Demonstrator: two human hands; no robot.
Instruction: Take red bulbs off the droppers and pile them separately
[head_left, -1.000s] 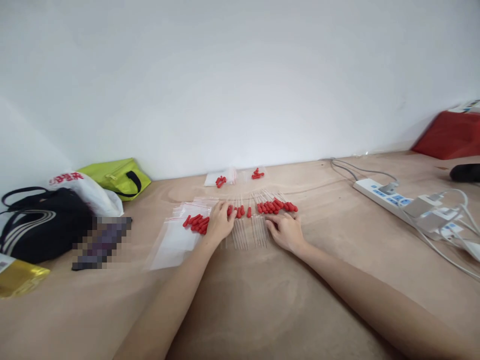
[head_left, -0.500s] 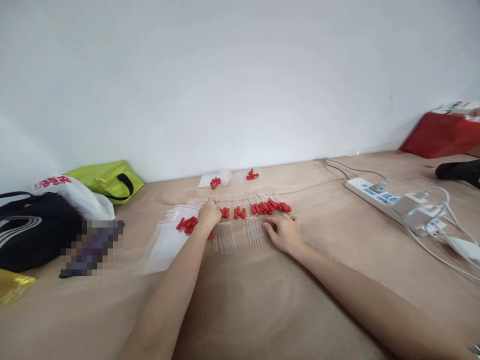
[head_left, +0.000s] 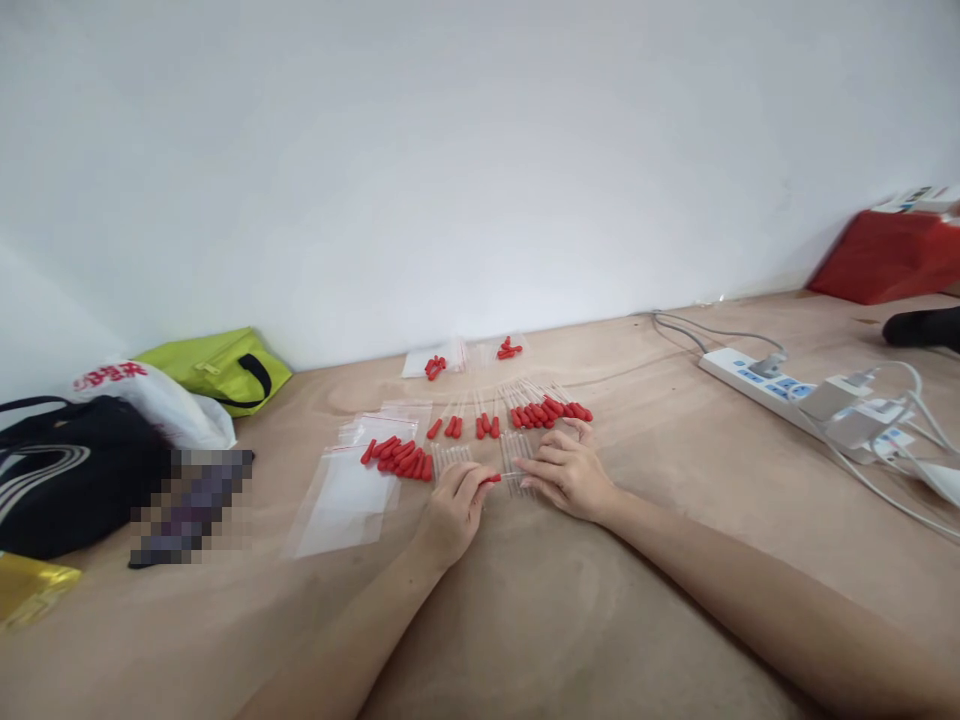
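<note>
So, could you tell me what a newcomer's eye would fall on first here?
The bright red caps heaped on clear bags at mid-table, with a row of red-capped tubes just behind, stand out most against the tan table. In front of them the left hand pinches a single red cap, the right hand beside it.

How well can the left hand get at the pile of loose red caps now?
Probably yes: the pile lies close beside the left hand on a clear bag, nothing between; but that hand pinches one red cap.
</note>
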